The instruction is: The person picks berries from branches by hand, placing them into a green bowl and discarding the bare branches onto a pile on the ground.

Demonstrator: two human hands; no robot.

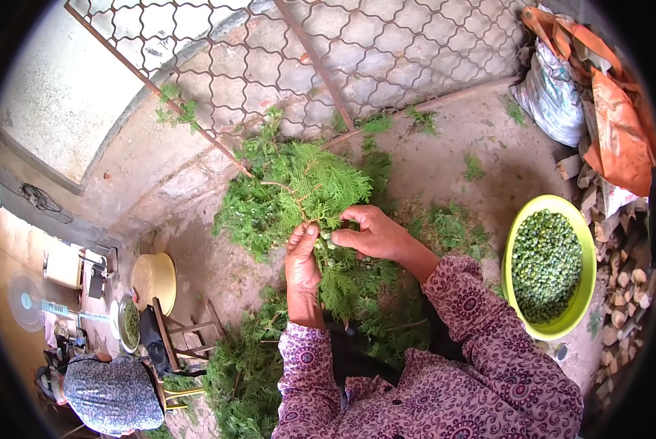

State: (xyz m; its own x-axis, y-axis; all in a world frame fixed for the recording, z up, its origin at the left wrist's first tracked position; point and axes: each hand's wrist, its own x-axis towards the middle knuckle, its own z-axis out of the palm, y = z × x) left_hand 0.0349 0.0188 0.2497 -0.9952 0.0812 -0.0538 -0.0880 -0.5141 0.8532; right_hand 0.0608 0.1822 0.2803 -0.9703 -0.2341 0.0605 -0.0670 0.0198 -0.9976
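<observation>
My left hand (303, 263) grips the stem of a leafy evergreen branch (317, 179), thumb and forefinger pressed together on it. The branch's flat, feathery sprays fan out above and hang below the fist. Thumb and fingers of my right hand (375, 233) are closed in a pinch among the sprays, close beside the left fingertips. What the right fingertips hold is too small and covered to make out. More cut evergreen branches (244, 369) lie heaped on the ground under and around both hands.
A yellow-green tub (514, 282) of small round green cones (547, 267) stands at right, beside chopped firewood (624, 293) and sacks (551, 95). A metal lattice (255, 66) rises ahead. At lower left, a person (112, 395) sits near a wooden chair (170, 340) and a fan (26, 300).
</observation>
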